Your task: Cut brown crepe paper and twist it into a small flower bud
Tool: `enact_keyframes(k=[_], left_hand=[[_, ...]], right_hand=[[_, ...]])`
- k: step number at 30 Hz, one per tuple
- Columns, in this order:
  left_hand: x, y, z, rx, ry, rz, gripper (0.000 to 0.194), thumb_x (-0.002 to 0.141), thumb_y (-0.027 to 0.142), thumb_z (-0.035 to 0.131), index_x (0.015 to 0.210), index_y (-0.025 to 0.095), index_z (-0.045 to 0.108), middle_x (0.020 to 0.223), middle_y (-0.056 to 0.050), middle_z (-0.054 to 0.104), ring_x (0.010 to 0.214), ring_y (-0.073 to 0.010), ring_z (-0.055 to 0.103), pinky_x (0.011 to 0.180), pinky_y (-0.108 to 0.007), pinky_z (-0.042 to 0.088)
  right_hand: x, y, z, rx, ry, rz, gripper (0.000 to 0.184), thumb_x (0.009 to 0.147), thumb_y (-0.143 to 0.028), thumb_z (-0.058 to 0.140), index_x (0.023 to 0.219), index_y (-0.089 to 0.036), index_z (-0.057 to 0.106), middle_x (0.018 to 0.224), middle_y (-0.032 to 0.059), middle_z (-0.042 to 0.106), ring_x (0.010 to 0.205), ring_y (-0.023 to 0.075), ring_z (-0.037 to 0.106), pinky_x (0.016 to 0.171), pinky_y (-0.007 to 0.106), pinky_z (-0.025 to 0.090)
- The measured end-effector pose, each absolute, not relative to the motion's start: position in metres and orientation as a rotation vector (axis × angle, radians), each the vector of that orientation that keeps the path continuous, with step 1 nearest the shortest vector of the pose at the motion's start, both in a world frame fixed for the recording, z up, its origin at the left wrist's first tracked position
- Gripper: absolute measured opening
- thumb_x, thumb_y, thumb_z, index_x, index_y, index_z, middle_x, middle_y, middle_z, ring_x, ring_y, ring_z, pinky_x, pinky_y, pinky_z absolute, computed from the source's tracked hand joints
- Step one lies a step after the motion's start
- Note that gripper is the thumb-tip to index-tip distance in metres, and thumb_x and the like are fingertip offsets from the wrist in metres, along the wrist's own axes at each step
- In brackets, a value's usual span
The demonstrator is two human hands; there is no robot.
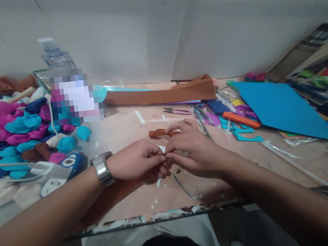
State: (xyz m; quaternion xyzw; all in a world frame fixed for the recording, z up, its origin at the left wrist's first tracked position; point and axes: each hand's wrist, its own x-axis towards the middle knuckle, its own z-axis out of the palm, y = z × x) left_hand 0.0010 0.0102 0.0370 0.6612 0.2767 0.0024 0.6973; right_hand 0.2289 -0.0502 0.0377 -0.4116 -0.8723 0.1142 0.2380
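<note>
My left hand (141,160), with a metal-banded watch (102,169) on its wrist, is closed, thumb pressed to fingers. My right hand (195,147) meets it fingertip to fingertip, thumb and forefinger pinched together. Whatever small piece lies between the fingertips is mostly hidden; a sliver of brown shows there. A brown strip (157,133), like crepe paper, lies just beyond my right fingers and partly behind them; I cannot tell whether they touch it. Between the hands shows a white scrap (162,148). A narrow white strip (158,183) lies below on the table.
Coloured paper bundles (22,127) and a blue-and-white charger (65,169) crowd the left, near a plastic bottle (57,58). Folded brown sheets (161,95) lie at the back. Thread snips (177,111), an orange cutter (241,119) and a blue sheet (283,109) are to the right.
</note>
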Motion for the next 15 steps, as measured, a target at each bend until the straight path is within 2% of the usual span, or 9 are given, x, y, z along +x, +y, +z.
enact_keyframes(k=[4, 8, 11, 15], left_hand=[[0.0022, 0.0099, 0.0377, 1.381, 0.566, 0.022, 0.031, 0.104, 0.037, 0.058, 0.098, 0.010, 0.070, 0.095, -0.014, 0.079, 0.081, -0.0149, 0.075, 0.073, -0.026, 0.059], [0.0025, 0.0110, 0.0362, 1.313, 0.546, 0.017, 0.028, 0.105, 0.033, 0.055, 0.100, 0.010, 0.069, 0.094, -0.013, 0.079, 0.081, -0.0138, 0.075, 0.076, -0.026, 0.060], [0.0019, 0.0129, 0.0334, 1.230, 0.554, 0.000, 0.018, 0.102, 0.027, 0.058, 0.099, 0.011, 0.067, 0.094, -0.013, 0.079, 0.083, -0.0155, 0.077, 0.080, -0.028, 0.061], [0.0004, 0.0165, 0.0298, 1.064, 0.514, -0.002, 0.010, 0.093, 0.021, 0.065, 0.096, 0.012, 0.065, 0.091, -0.014, 0.079, 0.081, -0.0193, 0.079, 0.080, -0.032, 0.062]], right_hand=[[0.2276, -0.0492, 0.0374, -1.107, -2.369, 0.205, 0.010, 0.095, -0.022, 0.068, 0.093, -0.026, 0.077, 0.100, 0.0029, 0.078, 0.125, 0.0294, 0.055, 0.109, 0.052, 0.029], [0.2290, -0.0484, 0.0343, -1.078, -2.361, 0.143, 0.012, 0.097, -0.023, 0.068, 0.101, -0.030, 0.077, 0.107, 0.0003, 0.079, 0.125, 0.0269, 0.058, 0.112, 0.052, 0.025], [0.2312, -0.0480, 0.0312, -1.066, -2.380, 0.094, 0.012, 0.100, -0.024, 0.066, 0.103, -0.031, 0.076, 0.108, -0.0008, 0.080, 0.130, 0.0270, 0.057, 0.115, 0.054, 0.023], [0.2326, -0.0484, 0.0302, -1.003, -2.373, 0.010, 0.017, 0.101, -0.025, 0.066, 0.115, -0.031, 0.075, 0.113, -0.0011, 0.081, 0.129, 0.0266, 0.059, 0.115, 0.055, 0.024]])
